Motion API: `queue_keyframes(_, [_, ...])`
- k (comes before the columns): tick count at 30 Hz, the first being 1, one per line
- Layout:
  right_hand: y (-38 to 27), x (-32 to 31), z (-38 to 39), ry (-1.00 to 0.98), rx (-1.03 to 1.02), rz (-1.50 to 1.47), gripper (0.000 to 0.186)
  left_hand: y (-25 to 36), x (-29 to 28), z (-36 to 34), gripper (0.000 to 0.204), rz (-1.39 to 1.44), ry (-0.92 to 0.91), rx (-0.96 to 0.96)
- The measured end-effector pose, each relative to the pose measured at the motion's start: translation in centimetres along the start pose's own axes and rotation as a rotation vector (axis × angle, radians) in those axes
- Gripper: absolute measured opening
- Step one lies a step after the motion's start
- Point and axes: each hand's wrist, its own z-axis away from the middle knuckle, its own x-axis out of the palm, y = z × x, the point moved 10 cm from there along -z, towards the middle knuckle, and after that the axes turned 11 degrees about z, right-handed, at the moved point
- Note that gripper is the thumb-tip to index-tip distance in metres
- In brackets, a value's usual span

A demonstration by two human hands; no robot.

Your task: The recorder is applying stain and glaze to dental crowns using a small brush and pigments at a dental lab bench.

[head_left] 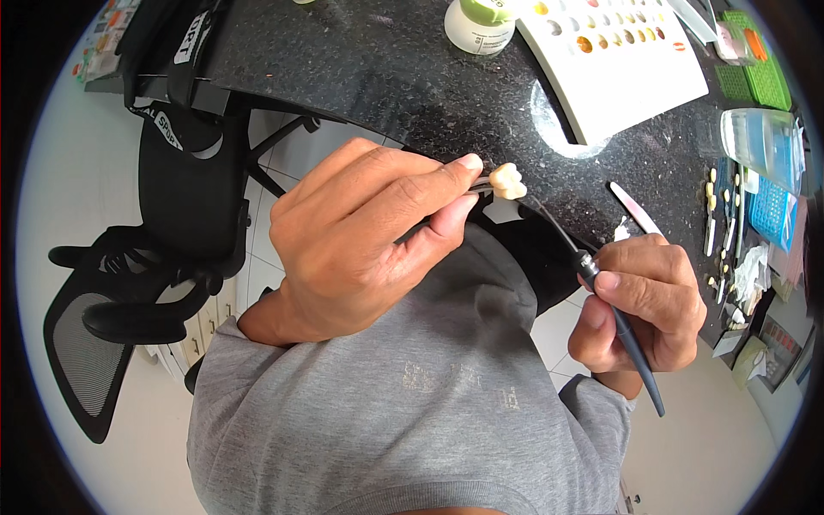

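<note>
My left hand (369, 232) is closed around thin metal tweezers (483, 184), most of which the fingers hide. At the tip of the tweezers sits a cream-coloured dental crown (507, 182) shaped like a molar. My right hand (648, 300) grips a slim dental hand tool (631, 339) like a pen. This tool has a dark grey handle, a metal collar and a thin dark tip that points up and left. The tip stops just short of the crown, with a small gap between them. Whether it ends in bristles or metal is too fine to tell.
On the black speckled worktop (378, 60) stand a white palette (631, 94) with coloured wells and a green-lidded jar (481, 27). A pinkish-white stick (631, 206) lies beyond my right hand. Clear containers (760, 142) and a blue basket (772, 210) line the right. A black chair (172, 223) stands left.
</note>
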Motion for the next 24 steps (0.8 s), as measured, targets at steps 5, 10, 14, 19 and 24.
queue_keyframes(5, [0.1, 0.5, -0.1, -0.028, -0.014, 0.004, 0.018, 0.1, 0.5, -0.3, 0.026, 0.009, -0.126, -0.095])
queue_keyframes(10, [0.3, 0.5, 0.1, -0.024, -0.06, 0.016, 0.023, 0.0, 0.7, -0.2, 0.027, -0.004, -0.119, -0.101])
queue_keyframes(14, [0.2, 0.3, 0.1, 0.004, -0.098, -0.003, 0.022, -0.1, 1.0, -0.4, 0.027, 0.034, -0.1, -0.09])
queue_keyframes(19, [0.4, -1.2, 0.8, 0.162, -0.058, -0.057, 0.021, 0.6, 0.6, -0.9, 0.026, 0.007, -0.066, -0.099])
queue_keyframes(24, [0.5, -7.5, 3.9, 0.211, 0.099, 0.236, 0.025, -0.7, 0.4, -0.1, 0.025, 0.104, -0.074, -0.221])
